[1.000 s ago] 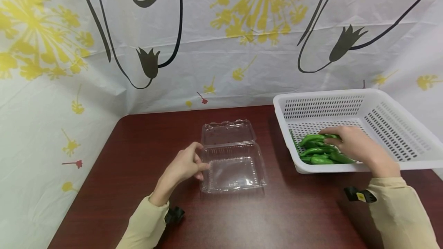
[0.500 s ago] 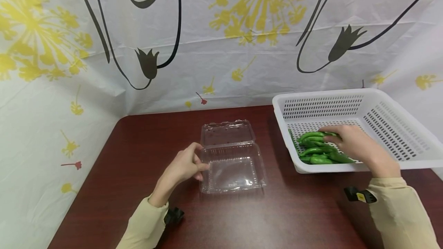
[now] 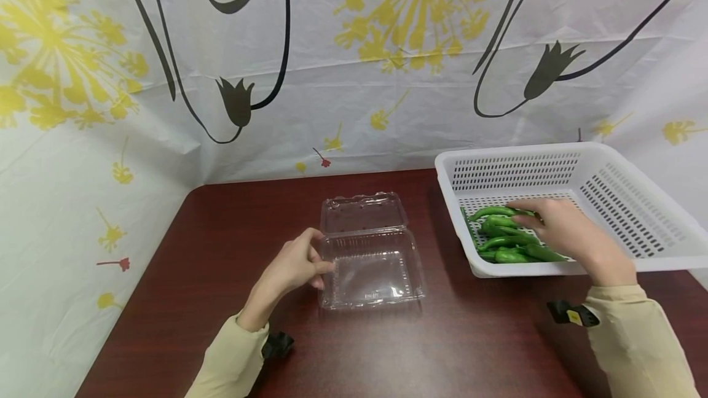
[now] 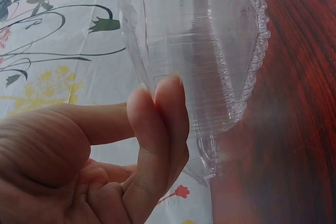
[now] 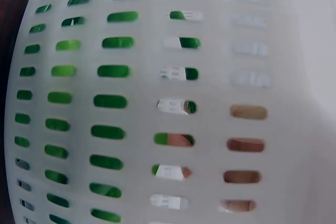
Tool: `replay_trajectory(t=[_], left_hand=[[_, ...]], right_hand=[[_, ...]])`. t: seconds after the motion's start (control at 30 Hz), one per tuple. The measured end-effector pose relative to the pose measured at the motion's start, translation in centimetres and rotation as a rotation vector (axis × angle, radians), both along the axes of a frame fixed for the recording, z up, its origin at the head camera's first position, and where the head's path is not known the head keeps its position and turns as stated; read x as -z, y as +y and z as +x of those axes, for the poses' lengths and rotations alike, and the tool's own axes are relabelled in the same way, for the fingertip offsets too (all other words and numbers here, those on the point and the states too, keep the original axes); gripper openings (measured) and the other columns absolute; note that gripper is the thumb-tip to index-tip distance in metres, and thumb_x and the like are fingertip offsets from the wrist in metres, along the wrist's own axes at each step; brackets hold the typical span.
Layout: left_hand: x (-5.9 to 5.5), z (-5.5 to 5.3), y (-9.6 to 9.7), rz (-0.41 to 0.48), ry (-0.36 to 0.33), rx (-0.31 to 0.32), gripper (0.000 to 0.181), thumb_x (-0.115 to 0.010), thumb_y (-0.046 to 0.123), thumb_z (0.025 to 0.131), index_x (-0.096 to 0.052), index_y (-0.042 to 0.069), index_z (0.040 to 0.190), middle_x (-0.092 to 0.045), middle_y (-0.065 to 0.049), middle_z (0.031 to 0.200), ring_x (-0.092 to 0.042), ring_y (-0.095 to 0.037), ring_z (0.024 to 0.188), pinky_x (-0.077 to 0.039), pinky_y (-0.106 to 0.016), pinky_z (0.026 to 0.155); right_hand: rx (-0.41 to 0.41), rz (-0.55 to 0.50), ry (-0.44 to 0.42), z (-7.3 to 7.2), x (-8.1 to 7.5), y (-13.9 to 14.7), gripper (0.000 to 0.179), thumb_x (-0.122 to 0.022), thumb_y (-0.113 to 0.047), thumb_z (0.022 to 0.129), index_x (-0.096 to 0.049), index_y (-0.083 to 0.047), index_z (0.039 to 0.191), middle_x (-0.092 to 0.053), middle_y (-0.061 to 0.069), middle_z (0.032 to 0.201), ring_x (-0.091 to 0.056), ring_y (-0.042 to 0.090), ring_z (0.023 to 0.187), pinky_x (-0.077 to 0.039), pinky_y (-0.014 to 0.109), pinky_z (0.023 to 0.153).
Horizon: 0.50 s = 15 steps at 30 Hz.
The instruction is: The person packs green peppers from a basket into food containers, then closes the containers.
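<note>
On the table lies a clear plastic clamshell container (image 3: 370, 269), its lid (image 3: 364, 212) laid back flat. My left hand (image 3: 295, 263) pinches its left rim between thumb and fingers; the left wrist view shows the fingertips (image 4: 170, 95) right at that edge. Inside the white slotted basket (image 3: 464, 232), several green peppers (image 3: 511, 243) lie in the near left corner. My right hand (image 3: 570, 232) reaches over them, thumb and fingers pinching the uppermost pepper (image 3: 491, 211), whose far end the hand covers. Through the basket slots, the right wrist view shows bits of pepper (image 5: 113, 102) and skin.
The basket's tall near wall (image 5: 142, 119) stands between the right wrist camera and the peppers. A dark red table (image 3: 243, 220) bears both containers. Behind and at the left hangs a white sheet (image 3: 343, 91) with flower prints.
The uppermost pepper has shifted left and slightly up among the others, and my right hand has moved a little left. My left hand and the clamshell container have stayed in place.
</note>
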<state>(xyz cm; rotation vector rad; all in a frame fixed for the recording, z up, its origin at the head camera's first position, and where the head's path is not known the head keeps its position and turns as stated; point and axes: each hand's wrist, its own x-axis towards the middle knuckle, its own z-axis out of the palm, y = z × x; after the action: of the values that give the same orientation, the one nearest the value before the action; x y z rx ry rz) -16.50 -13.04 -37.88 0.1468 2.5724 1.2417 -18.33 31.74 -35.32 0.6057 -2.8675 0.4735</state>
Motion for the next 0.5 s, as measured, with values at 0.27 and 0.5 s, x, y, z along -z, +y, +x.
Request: replay_trajectory(t=[0.27, 0.5], left_hand=[[0.00, -0.01, -0.07, 0.000, 0.005, 0.000, 0.059, -0.079, 0.006, 0.088, -0.048, -0.002, 0.137, -0.063, -0.007, 0.077, -0.067, -0.018, 0.053, -0.058, -0.038, 0.078], [0.04, 0.04, -0.13, 0.003, 0.001, -0.003, 0.059, -0.079, 0.006, 0.088, -0.048, -0.002, 0.137, -0.063, -0.008, 0.077, -0.067, -0.018, 0.053, -0.058, -0.038, 0.078]], right_hand=[[0.005, 0.002, 0.033, -0.01, -0.13, -0.63, 0.028, -0.070, -0.005, 0.094, -0.069, 0.004, 0.121, -0.072, 0.025, 0.104, -0.070, 0.040, 0.085, -0.053, 0.058, 0.074], [-0.009, -0.009, 0.088, 0.13, -0.13, -0.91, 0.025, -0.072, -0.004, 0.093, -0.072, 0.001, 0.117, -0.074, 0.019, 0.096, -0.070, 0.032, 0.076, -0.053, 0.056, 0.070]])
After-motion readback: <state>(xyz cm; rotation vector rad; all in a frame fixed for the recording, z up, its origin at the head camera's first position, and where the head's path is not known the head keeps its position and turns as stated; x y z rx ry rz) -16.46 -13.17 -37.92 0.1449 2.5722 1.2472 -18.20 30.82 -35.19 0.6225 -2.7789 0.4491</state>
